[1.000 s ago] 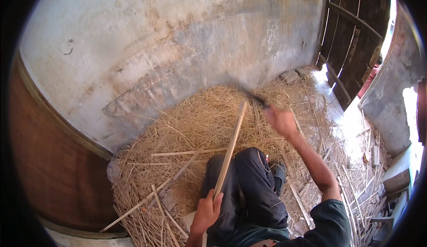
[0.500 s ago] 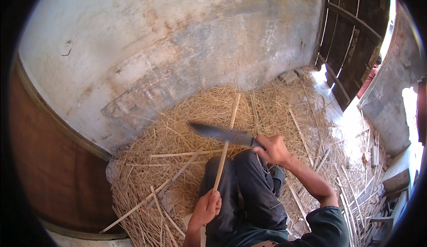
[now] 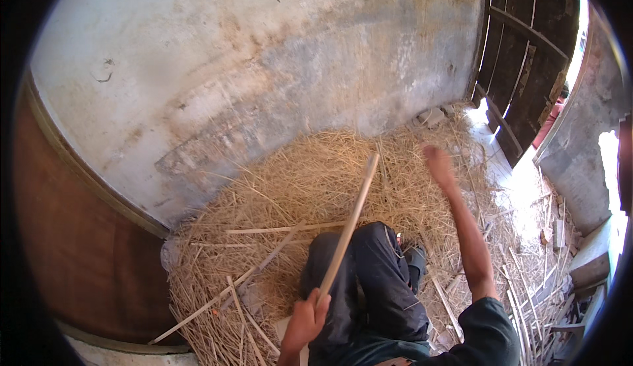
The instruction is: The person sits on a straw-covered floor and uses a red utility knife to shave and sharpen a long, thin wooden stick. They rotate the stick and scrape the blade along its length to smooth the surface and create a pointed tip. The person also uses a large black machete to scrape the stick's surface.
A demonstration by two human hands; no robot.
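Low in the head view, my left hand (image 3: 307, 318) is closed round the near end of a long, pale split-wood or bamboo strip (image 3: 351, 229). The strip slants up and away to the right, over my left knee, its far end free above the straw. My right hand (image 3: 438, 166) is raised well to the right of the strip's far end, with the arm stretched forward. Motion smears its fingers, and no knife blade can be made out there. Both knees, in dark trousers (image 3: 389, 280), are bent beneath the strip.
Straw and shavings (image 3: 297, 181) cover the floor. Loose strips (image 3: 264, 260) lie across it at left, and more strips (image 3: 521, 300) at right. A stained wall (image 3: 297, 56) stands ahead, a dark plank door (image 3: 527, 50) at upper right. Part of another person (image 3: 550, 119) shows beyond the door.
My right hand, which held a large knife across the strip, has swung up and away to the right; the blade no longer shows. The strip's far end has tipped right in my left hand.
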